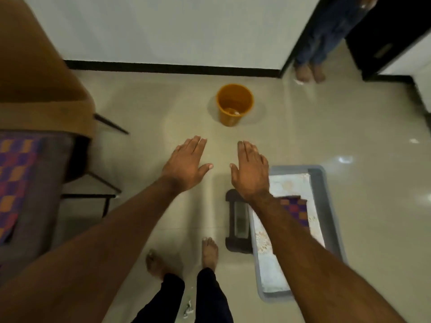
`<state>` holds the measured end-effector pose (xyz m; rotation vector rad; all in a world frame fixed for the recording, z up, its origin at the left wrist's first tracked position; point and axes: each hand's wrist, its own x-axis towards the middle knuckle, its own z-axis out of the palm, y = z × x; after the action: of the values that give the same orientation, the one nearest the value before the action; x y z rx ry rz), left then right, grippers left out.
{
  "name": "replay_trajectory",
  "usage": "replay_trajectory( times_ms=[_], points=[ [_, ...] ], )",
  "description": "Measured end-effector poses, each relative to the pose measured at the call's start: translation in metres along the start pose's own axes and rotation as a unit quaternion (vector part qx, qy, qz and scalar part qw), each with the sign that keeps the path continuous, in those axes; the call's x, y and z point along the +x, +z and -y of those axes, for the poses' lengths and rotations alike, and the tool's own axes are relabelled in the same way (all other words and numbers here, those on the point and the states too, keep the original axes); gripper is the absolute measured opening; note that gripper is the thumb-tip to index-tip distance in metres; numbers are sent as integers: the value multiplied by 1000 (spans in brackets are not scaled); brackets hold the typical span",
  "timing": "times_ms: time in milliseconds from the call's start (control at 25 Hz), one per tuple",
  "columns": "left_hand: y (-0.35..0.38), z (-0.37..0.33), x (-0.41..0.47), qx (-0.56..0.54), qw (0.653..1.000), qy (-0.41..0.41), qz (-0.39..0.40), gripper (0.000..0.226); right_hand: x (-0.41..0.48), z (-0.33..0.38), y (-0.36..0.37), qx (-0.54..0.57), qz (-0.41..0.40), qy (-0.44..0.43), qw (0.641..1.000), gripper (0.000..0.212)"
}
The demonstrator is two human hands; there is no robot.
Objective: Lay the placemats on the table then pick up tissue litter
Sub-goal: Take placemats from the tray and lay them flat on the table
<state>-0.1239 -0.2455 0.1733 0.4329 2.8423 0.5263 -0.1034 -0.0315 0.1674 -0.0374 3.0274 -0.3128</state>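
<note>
A: Left edge first?
B: Checkered placemat [14, 180] already lies on the bench [46, 173], looks laid. My left hand [186, 166] hovers over the floor, grip spread flat, holding nothing.

A: Tissue?
B: Crumpled tissue litter [188, 308] on the floor between my feet; orange bucket [234, 103] ahead, probably the bin.

A: Right?
B: Right hand [251, 173] also spread, empty, above the grey tray [326, 206], where another placemat [295, 207] sits on folded cloths. I'd grab that next.
</note>
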Motion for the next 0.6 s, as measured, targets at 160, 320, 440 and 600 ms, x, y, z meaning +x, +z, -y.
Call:
replay_trajectory(
  times_ms=[160,320,440,600],
  points=[
    [74,-86,34,22,990,129,59,77,-65,-102,33,8,0,101,995,65],
    [160,-143,45,45,956,266,118,77,-133,-164,87,26,7,203,979,63],
    [220,-165,48,77,924,339,161,77,-170,-186,130,55,25,266,962,64],
    [280,-172,59,138,873,427,190,67,-196,-190,174,83,55,305,947,66]
  ],
)
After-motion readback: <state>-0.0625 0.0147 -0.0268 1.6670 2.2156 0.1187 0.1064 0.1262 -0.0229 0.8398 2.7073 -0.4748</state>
